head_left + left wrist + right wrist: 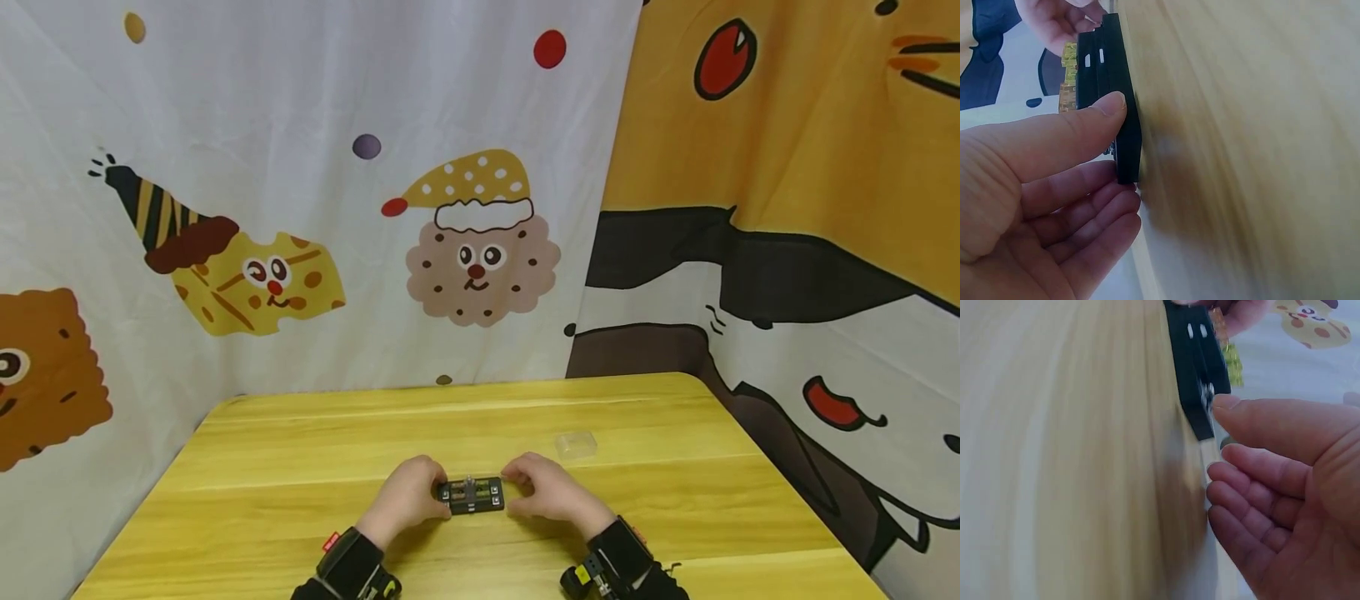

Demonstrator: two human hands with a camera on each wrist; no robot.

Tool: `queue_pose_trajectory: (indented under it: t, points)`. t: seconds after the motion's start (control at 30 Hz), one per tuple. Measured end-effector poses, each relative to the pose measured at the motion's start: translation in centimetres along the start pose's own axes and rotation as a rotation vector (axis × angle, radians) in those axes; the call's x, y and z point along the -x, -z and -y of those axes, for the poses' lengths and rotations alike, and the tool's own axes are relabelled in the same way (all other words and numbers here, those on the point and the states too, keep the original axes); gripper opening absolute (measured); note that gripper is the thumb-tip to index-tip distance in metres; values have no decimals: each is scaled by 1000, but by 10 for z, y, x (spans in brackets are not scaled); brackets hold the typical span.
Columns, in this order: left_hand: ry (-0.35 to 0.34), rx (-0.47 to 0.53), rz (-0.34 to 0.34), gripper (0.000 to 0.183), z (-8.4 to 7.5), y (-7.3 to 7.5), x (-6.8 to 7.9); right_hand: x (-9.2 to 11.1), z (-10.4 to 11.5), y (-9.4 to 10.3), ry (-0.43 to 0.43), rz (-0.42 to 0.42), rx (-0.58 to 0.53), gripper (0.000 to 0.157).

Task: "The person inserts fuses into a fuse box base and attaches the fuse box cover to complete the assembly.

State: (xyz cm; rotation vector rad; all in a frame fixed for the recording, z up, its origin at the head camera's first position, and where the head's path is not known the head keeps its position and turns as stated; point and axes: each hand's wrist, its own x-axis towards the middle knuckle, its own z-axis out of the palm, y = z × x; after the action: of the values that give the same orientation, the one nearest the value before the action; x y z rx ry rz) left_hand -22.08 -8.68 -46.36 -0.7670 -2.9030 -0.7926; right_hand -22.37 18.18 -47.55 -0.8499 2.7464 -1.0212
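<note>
A small black fuse block [471, 495] with yellow and orange translucent blade fuses on top lies at the middle of the table. My left hand [410, 497] pinches its left end, thumb along the near side and fingers round the end. In the left wrist view the block [1107, 87] stands edge-on beside the tabletop. My right hand [551, 492] is at the block's right end, its fingers loosely bent. The right wrist view puts the thumb tip by a metal terminal on the block [1194, 369]; whether they touch I cannot tell.
A clear plastic cover [576, 445] lies on the yellow wood-grain table [300, 450], beyond my right hand. A printed cartoon curtain [300, 125] hangs behind the table's far edge and down its right side.
</note>
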Motion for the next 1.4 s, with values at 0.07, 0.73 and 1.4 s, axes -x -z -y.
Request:
queue_pose_trajectory:
  t: [0.07, 0.73, 1.4]
  points:
    - [2, 1, 0, 37, 0, 0, 0, 4, -5, 2, 16, -39, 18, 40]
    - [5, -7, 14, 39, 0, 1, 0, 25, -45, 52, -76, -405, 196, 41]
    - [-1, -37, 10, 39, 0, 3, -1, 27, -55, 65, -233, -302, 280, 52]
